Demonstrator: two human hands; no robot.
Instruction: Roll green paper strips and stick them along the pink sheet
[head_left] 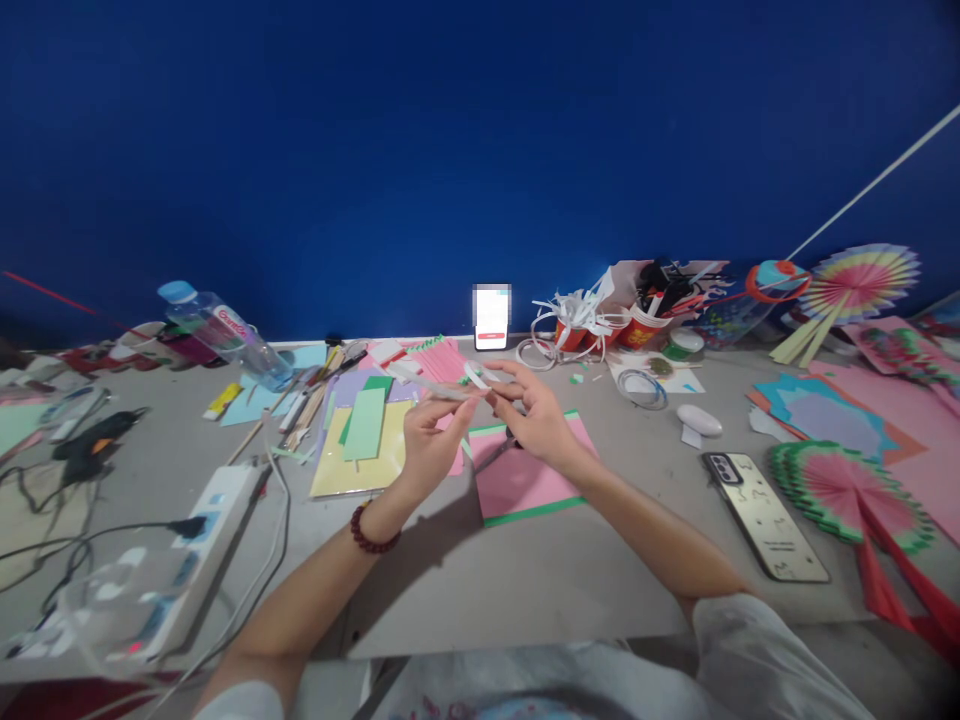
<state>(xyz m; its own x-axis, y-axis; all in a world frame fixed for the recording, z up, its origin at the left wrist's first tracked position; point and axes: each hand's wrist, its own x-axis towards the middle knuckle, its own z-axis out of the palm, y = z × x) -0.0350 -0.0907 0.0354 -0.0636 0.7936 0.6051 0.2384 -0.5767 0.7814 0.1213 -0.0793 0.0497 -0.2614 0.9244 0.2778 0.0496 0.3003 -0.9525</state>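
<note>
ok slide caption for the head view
Left hand and right hand hold a white strip above a cluttered table.

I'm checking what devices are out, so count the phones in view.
2. One phone stands upright in front of the blue wall, screen lit; the other phone lies on the table at the right, beside a pink-and-green paper fan. More could be hidden.
</note>
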